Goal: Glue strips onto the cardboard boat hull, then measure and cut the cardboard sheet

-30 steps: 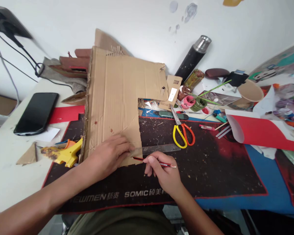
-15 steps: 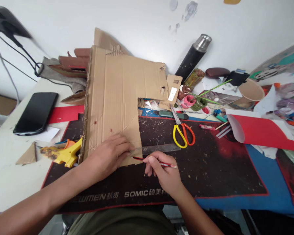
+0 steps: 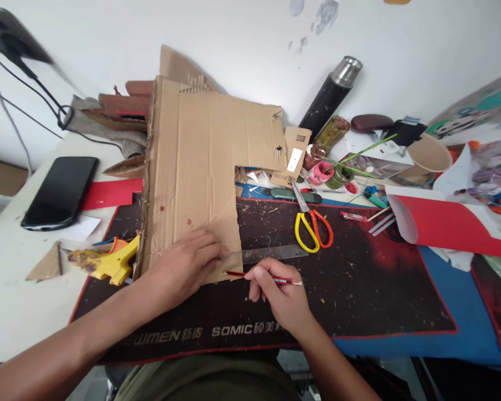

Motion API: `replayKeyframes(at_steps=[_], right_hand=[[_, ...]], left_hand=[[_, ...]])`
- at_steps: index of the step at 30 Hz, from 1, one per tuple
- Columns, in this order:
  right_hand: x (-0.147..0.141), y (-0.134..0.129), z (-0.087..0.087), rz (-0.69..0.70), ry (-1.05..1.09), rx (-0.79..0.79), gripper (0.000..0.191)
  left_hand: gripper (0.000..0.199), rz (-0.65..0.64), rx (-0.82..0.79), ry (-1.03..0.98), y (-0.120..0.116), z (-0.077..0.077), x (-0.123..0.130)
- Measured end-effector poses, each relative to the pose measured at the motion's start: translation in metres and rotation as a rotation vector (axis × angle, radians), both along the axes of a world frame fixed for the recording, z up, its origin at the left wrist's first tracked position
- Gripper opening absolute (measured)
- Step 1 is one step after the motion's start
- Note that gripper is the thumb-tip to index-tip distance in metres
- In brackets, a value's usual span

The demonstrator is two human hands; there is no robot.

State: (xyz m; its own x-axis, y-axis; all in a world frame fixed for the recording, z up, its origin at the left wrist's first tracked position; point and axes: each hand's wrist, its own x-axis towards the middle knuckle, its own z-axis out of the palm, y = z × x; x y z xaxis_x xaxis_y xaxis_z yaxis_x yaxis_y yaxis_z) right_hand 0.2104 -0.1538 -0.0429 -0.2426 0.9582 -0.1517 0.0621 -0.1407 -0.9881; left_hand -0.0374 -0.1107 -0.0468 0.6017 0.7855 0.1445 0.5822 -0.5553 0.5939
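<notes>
My right hand [image 3: 276, 289] pinches a red-and-black pencil [image 3: 290, 282]. Its tip points left, at the lower corner of a large cardboard sheet [image 3: 196, 161]. My left hand [image 3: 190, 259] rests on that sheet, fingers bent and close together, pressing on the left end of a clear ruler [image 3: 275, 254]. The ruler runs from the sheet out over the dark mat, just above the pencil. What lies under my left palm is hidden. Scissors [image 3: 307, 231] with one yellow and one orange-red handle lie just beyond the ruler.
A phone [image 3: 60, 192] and a yellow glue gun [image 3: 108, 264] lie to the left. Behind the dark mat [image 3: 359, 278] are a green cutter [image 3: 292, 195], paint jars [image 3: 320, 172] and a leaning black flask [image 3: 329, 97]. Red paper [image 3: 455, 223] curls at the right.
The pencil tip has dropped very slightly toward the cardboard's lower edge. My left hand, the ruler and the sheet stay put.
</notes>
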Motion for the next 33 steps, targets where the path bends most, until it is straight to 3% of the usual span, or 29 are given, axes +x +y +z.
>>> replayKeyframes(at_steps=[33], right_hand=[[-0.0002, 0.0003, -0.0017, -0.003, 0.027, 0.051, 0.033]], left_hand=[[0.019, 0.008, 0.015, 0.011, -0.0024, 0.0011, 0.0009]])
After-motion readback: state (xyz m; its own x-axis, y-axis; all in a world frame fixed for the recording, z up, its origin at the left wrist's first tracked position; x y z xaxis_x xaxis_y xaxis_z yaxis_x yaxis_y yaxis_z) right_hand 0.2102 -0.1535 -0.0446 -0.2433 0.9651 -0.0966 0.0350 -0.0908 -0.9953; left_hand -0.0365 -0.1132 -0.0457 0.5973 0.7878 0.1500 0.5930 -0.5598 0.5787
